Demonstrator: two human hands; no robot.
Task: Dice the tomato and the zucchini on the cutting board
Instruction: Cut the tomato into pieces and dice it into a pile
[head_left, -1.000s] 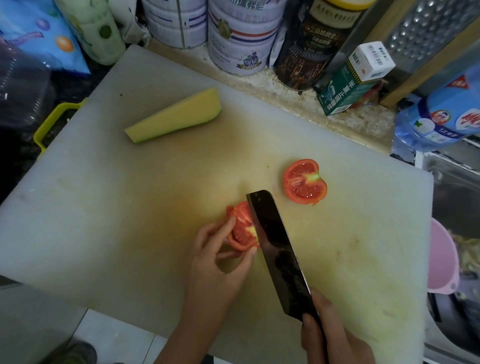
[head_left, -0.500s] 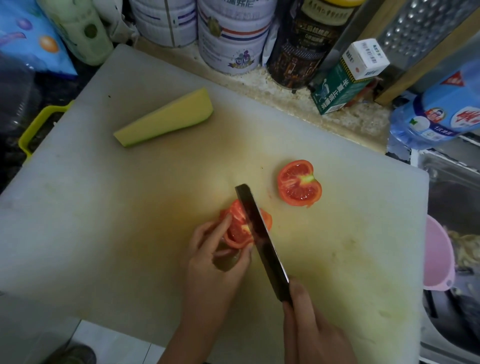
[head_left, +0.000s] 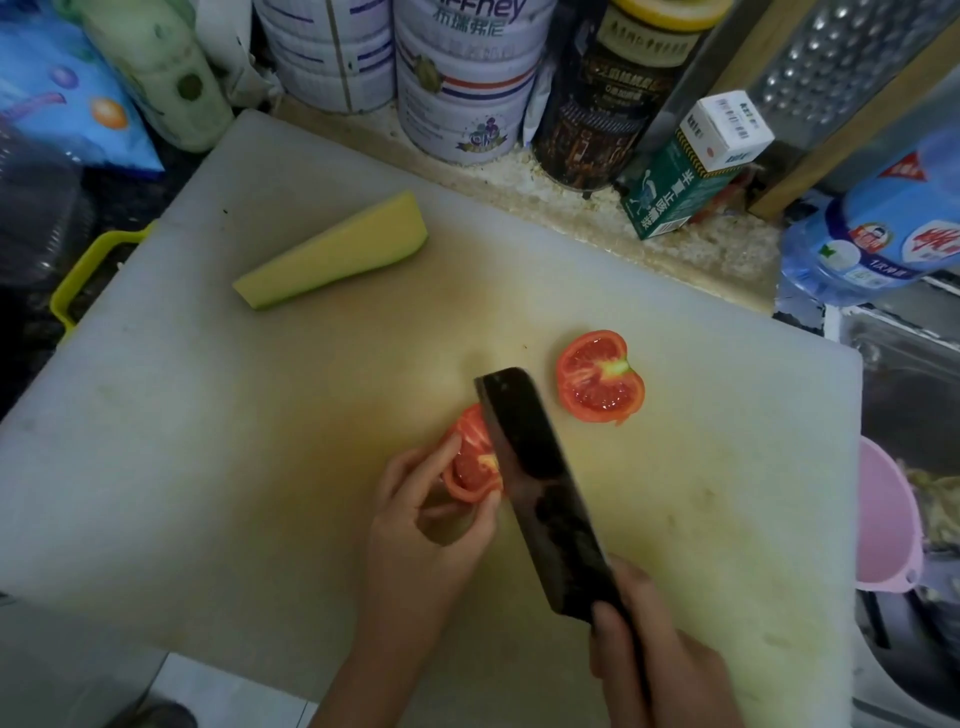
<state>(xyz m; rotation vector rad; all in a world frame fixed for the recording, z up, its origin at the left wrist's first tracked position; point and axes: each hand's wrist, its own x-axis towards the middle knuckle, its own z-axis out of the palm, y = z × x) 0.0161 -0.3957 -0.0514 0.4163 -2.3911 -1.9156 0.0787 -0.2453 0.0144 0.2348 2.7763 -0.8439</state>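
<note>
Tomato half (head_left: 470, 462) near the middle of the cutting board (head_left: 208, 467), pinched between thumb and fingertips of our left hand (head_left: 415, 530) so it cannot slide under the knife (head_left: 540, 483); the grip of our right hand (head_left: 654, 660) is curled round its handle. We have the second half (head_left: 600, 376) parked face up to the right, the zucchini wedge (head_left: 332, 252) far left, not yet diced.

The white tin (head_left: 462, 78) at the back reads "ffney", cut off at the frame edge, above Chinese characters. The green box (head_left: 675, 202) carries white Chinese lettering, "半夏止咳糖浆". The small white box (head_left: 730, 130) shows a barcode. The blue bottle's (head_left: 883, 234) label is too blurred to read.
</note>
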